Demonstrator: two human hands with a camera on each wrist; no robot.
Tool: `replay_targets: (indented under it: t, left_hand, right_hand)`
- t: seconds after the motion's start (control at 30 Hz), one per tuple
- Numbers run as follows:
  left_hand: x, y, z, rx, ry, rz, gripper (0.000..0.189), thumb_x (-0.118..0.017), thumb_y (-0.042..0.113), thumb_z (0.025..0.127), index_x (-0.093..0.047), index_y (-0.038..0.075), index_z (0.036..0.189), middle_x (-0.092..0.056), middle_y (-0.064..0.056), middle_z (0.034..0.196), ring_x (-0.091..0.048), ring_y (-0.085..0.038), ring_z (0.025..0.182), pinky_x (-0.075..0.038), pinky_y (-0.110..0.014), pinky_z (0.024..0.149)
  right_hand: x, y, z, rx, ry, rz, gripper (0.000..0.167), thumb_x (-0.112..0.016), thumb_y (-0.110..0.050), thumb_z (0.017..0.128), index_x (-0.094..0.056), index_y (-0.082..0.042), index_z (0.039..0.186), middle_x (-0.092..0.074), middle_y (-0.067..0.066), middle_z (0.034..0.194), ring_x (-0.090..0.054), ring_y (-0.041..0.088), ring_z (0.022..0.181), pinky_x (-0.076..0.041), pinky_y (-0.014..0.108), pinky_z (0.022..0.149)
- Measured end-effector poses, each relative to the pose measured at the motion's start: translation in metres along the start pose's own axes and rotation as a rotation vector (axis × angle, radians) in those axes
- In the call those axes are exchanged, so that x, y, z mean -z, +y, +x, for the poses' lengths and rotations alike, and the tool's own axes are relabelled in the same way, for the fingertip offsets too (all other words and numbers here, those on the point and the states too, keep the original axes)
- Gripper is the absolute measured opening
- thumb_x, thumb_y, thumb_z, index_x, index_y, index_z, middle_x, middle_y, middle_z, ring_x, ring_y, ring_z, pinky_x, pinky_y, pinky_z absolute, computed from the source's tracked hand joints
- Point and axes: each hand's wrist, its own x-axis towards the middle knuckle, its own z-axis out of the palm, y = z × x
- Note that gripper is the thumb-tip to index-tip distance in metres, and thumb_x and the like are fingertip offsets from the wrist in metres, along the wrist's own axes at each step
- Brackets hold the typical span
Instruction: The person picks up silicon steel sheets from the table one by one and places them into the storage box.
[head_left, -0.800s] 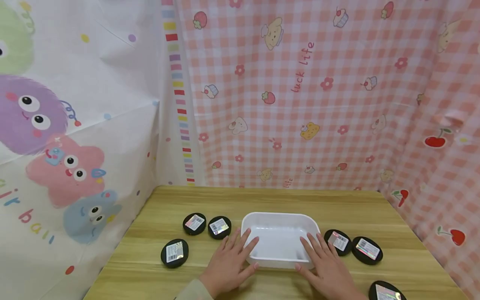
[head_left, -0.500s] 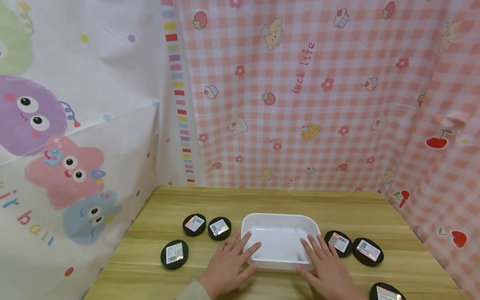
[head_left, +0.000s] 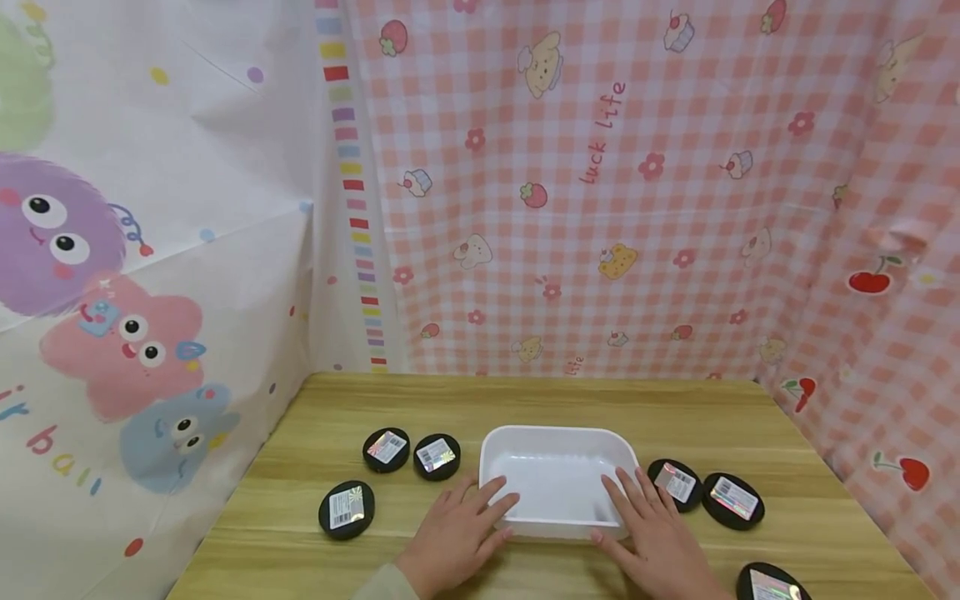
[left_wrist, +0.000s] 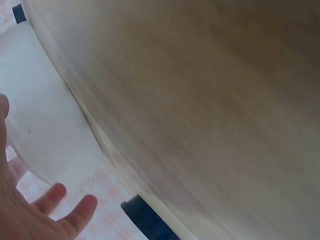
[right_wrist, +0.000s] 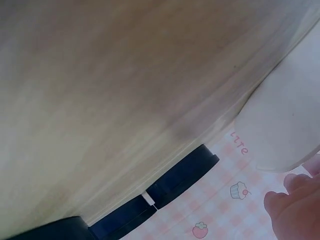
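Note:
A white rectangular tray [head_left: 561,482] with rounded corners sits on the wooden table, nothing inside it. On its left side lies my left hand [head_left: 453,537], fingers spread and reaching over the rim, thumb near the front corner. My right hand [head_left: 658,537] rests at the right side in much the same way, fingertips over the rim. In the left wrist view, the tray's pale outer wall [left_wrist: 47,100] shows beside the fingers [left_wrist: 80,215]. The right wrist view catches the opposite wall [right_wrist: 285,115] and part of the right hand [right_wrist: 300,210].
Left of the tray lie three black round discs with labels [head_left: 347,510] [head_left: 386,450] [head_left: 437,457]. Three similar discs are on the right [head_left: 675,485] [head_left: 733,502] [head_left: 772,582]. Patterned cloths [head_left: 585,217] hang behind and at both sides of the table [head_left: 540,402].
The left hand's fingers have drawn slightly toward the person along the tray's left rim. The right hand and the tray keep their places; the head view has shifted a little.

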Motion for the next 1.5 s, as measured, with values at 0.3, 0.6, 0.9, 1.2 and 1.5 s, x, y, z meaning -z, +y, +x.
replay_targets:
  t: [0.3,0.6,0.9,1.2,1.5]
  left_hand:
    - [-0.003,0.001,0.0,-0.064,0.064,0.074,0.045,-0.035,0.05,0.108,-0.049,0.032,0.146,-0.054,0.003,0.145,-0.054,-0.028,0.125,-0.051,-0.046,0.098]
    - [-0.006,-0.001,0.0,-0.109,0.115,0.091,0.033,-0.04,0.044,0.108,-0.058,0.024,0.128,-0.06,0.003,0.125,-0.056,-0.02,0.113,-0.052,-0.036,0.094]
    - [-0.008,-0.002,0.002,-0.141,0.156,0.09,0.016,-0.049,0.035,0.106,-0.057,0.022,0.11,-0.055,0.006,0.102,-0.053,-0.014,0.094,-0.05,-0.028,0.083]
    - [-0.008,0.0,0.002,-0.145,0.175,0.091,0.011,-0.052,0.031,0.105,-0.056,0.021,0.106,-0.054,0.006,0.097,-0.052,-0.013,0.09,-0.049,-0.027,0.078]
    - [-0.008,0.0,0.003,-0.156,0.197,0.102,0.011,-0.054,0.031,0.104,-0.056,0.02,0.104,-0.053,0.007,0.095,-0.051,-0.013,0.088,-0.048,-0.027,0.079]
  right_hand:
    - [0.005,0.002,-0.002,-0.013,0.008,0.007,0.075,-0.06,-0.061,0.092,-0.047,-0.016,0.151,-0.043,0.013,0.158,-0.031,0.044,0.149,-0.025,0.061,0.116]
    - [0.01,0.008,-0.004,0.011,0.078,-0.045,0.072,-0.064,-0.058,0.091,-0.054,-0.01,0.145,-0.055,0.019,0.146,-0.046,0.046,0.137,-0.04,0.063,0.107]
    - [0.018,0.011,-0.005,0.001,0.107,-0.042,0.074,-0.069,-0.058,0.088,-0.058,-0.004,0.138,-0.062,0.015,0.135,-0.058,0.04,0.123,-0.048,0.058,0.1]
    - [0.025,0.021,-0.009,-0.044,0.097,-0.051,0.076,-0.07,-0.062,0.085,-0.06,-0.005,0.134,-0.064,0.017,0.132,-0.061,0.041,0.116,-0.051,0.062,0.09]
    - [0.036,0.027,-0.017,-0.107,0.067,-0.042,0.082,-0.07,-0.064,0.084,-0.057,-0.003,0.138,-0.062,0.022,0.134,-0.059,0.045,0.119,-0.047,0.064,0.094]
